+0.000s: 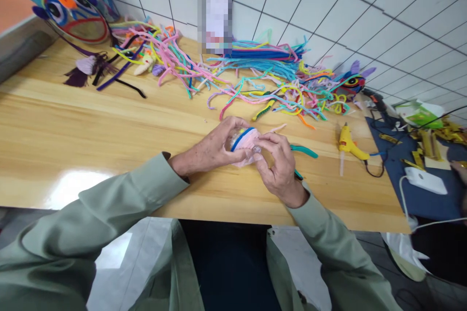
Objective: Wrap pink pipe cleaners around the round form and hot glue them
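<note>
My left hand (226, 142) is wrapped round a small clear plastic piece (245, 142) with a blue band across it and pale pink strands on its right part. My right hand (276, 158) meets it from the right, its fingertips pinched at the pink strands. A thin pink pipe cleaner end (279, 128) sticks out above the right fingers. Teal-handled pliers or scissors (305, 150) lie on the table, partly hidden behind the right hand. What exactly the right fingertips grip is partly hidden.
Pipe cleaners (175, 58) of many colours lie heaped along the tiled wall. A yellow glue gun (350, 143) rests at right. A colourful creature mask (73, 14) stands at the back left. A white power strip (425, 181) sits on a dark blue mat at far right.
</note>
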`<action>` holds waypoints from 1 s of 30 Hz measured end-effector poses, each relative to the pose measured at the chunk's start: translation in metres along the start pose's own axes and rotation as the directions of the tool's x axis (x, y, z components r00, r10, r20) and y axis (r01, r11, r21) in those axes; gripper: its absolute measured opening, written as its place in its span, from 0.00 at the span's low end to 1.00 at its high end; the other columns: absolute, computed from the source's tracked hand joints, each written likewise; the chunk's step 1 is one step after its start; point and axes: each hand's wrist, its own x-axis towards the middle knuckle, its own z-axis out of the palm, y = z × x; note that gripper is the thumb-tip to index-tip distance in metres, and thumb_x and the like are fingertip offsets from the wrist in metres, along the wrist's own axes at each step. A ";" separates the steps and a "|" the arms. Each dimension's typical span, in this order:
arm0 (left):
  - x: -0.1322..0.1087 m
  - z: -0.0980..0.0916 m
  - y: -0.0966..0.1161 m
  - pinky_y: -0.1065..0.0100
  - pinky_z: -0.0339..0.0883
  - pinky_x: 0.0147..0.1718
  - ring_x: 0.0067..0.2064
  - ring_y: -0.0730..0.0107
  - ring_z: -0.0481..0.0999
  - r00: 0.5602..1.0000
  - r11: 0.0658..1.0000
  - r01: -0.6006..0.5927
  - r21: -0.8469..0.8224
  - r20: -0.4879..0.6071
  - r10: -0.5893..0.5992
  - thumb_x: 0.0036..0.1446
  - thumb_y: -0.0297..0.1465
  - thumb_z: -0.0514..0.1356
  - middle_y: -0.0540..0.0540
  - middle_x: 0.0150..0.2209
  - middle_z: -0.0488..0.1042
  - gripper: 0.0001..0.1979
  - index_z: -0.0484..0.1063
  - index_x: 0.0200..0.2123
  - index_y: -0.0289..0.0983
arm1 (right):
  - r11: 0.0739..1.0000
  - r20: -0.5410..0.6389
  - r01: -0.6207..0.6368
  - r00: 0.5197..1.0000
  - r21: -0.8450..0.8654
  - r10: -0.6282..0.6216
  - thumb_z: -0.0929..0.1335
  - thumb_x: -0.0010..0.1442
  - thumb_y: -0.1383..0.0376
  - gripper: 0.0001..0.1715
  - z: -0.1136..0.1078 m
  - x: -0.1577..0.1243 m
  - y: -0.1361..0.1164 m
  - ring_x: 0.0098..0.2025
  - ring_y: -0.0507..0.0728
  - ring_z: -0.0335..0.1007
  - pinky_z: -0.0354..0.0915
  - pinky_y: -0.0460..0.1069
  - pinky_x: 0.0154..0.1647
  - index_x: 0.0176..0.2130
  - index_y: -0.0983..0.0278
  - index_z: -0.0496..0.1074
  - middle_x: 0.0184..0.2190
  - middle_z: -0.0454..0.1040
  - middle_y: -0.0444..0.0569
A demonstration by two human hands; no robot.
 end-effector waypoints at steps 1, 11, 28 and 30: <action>0.000 0.000 0.000 0.62 0.76 0.47 0.55 0.57 0.78 1.000 1.000 -0.002 0.003 0.005 0.002 0.65 0.43 0.69 0.39 0.59 0.75 0.27 0.67 0.62 0.40 | 1.000 0.002 -0.013 1.000 0.006 0.013 0.69 0.73 0.67 0.19 0.000 0.000 0.000 0.56 0.66 0.78 0.78 0.66 0.57 0.61 0.56 0.73 0.53 0.79 0.55; 0.001 0.003 0.002 0.51 0.75 0.59 0.59 0.51 0.78 0.994 0.994 -0.107 0.015 -0.017 0.108 0.64 0.44 0.71 0.37 0.58 0.77 0.26 0.69 0.59 0.41 | 0.997 -0.033 -0.067 0.997 0.047 0.068 0.68 0.75 0.67 0.13 -0.004 0.006 0.003 0.55 0.63 0.81 0.79 0.63 0.56 0.56 0.56 0.75 0.51 0.83 0.52; 0.000 0.003 0.003 0.53 0.76 0.57 0.60 0.51 0.78 0.997 0.997 -0.080 0.019 0.003 0.080 0.65 0.45 0.70 0.37 0.60 0.77 0.27 0.69 0.60 0.41 | 0.986 -0.091 -0.150 0.984 0.067 0.156 0.72 0.72 0.67 0.05 0.002 0.010 0.003 0.49 0.62 0.82 0.78 0.62 0.51 0.46 0.55 0.77 0.45 0.84 0.49; 0.001 0.002 0.003 0.53 0.76 0.58 0.60 0.50 0.78 0.997 0.997 -0.078 0.022 0.010 0.078 0.65 0.44 0.70 0.37 0.60 0.77 0.27 0.68 0.61 0.41 | 0.984 -0.091 -0.156 0.982 0.091 0.164 0.72 0.71 0.68 0.06 0.002 0.011 0.003 0.49 0.61 0.82 0.78 0.61 0.52 0.45 0.56 0.77 0.45 0.84 0.49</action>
